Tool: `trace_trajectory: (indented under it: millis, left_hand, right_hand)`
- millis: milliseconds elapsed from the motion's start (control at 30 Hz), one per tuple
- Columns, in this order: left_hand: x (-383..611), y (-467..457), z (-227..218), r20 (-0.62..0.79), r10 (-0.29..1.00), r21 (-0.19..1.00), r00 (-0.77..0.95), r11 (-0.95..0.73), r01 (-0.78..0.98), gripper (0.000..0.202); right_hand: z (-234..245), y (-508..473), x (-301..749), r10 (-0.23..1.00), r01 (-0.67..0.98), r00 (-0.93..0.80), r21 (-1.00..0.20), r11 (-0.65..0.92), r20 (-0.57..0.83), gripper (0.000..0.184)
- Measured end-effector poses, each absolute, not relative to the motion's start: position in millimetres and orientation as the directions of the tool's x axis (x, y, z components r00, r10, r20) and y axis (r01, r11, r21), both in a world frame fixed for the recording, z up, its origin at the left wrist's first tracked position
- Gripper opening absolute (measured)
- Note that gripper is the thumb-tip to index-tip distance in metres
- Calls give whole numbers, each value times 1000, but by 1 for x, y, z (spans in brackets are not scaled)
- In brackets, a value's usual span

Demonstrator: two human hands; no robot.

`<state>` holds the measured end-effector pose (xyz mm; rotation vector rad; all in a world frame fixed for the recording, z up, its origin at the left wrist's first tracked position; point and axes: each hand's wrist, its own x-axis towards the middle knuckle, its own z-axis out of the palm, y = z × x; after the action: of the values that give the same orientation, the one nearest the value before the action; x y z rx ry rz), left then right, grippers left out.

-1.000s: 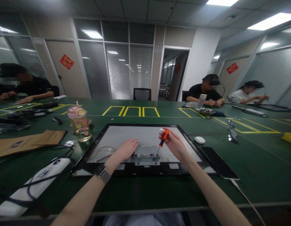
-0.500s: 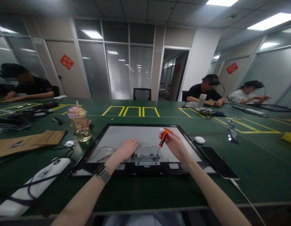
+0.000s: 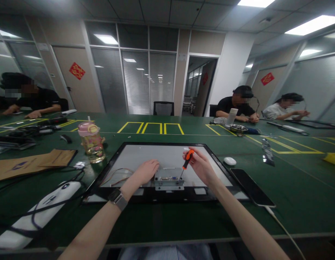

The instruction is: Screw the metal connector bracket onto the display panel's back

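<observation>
A black-framed monitor panel [image 3: 124, 150] lies face down on the green table, its grey metal back up. Near its front edge sits a small metal connector bracket [image 3: 168, 180]. My right hand [image 3: 201, 168] is closed round an orange-handled screwdriver [image 3: 187, 160], whose tip touches the bracket's right end. My left hand [image 3: 145, 171] rests on the panel just left of the bracket, fingers curled down against it. A thin bundle of wires [image 3: 117, 175] curves across the panel to the left of that hand. A watch is on my left wrist.
A pink-lidded bottle [image 3: 91, 142] stands left of the panel, with brown paper [image 3: 31, 162] and a white pouch with black cables [image 3: 39, 213] further left. A phone [image 3: 251, 187] with a cable and a white mouse [image 3: 229, 161] lie to the right. Other people sit at the far sides.
The screwdriver handle has shifted slightly in my right fingers. My left hand has stayed in place. The person at far left moved their hands a little.
</observation>
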<state>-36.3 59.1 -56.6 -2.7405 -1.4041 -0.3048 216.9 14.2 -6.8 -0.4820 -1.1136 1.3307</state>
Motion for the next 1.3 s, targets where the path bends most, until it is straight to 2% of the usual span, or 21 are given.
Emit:
trace_trajectory:
  millis: [133, 333, 533, 633, 833, 1033, 1300]
  left_hand:
    - [-37, 61, -59, 193, 768, -13, 610, -620, 785, 37]
    - [-39, 64, -64, 221, 759, -23, 613, -624, 781, 36]
    - [-38, 63, -63, 239, 768, 11, 594, -614, 789, 38]
    - [-37, 62, -61, 235, 780, 40, 581, -605, 795, 38]
    - [-39, 63, -64, 217, 763, 8, 608, -624, 781, 36]
    - [-39, 62, -63, 219, 787, 35, 577, -597, 801, 37]
    - [-38, 59, -58, 198, 782, 31, 591, -608, 793, 37]
  right_hand:
    - [-10, 15, 217, 929, -488, -89, -829, 274, 360, 25]
    - [-12, 18, 217, 932, -505, -17, -807, 305, 363, 12]
    - [-10, 17, 217, 931, -499, -81, -823, 272, 357, 23]
    - [-9, 16, 216, 928, -525, -107, -813, 253, 358, 19]
    - [-9, 17, 217, 939, -531, -56, -807, 260, 339, 13]
    - [-8, 15, 216, 939, -510, -88, -825, 244, 333, 25]
    - [-11, 18, 218, 937, -512, -73, -819, 259, 342, 16]
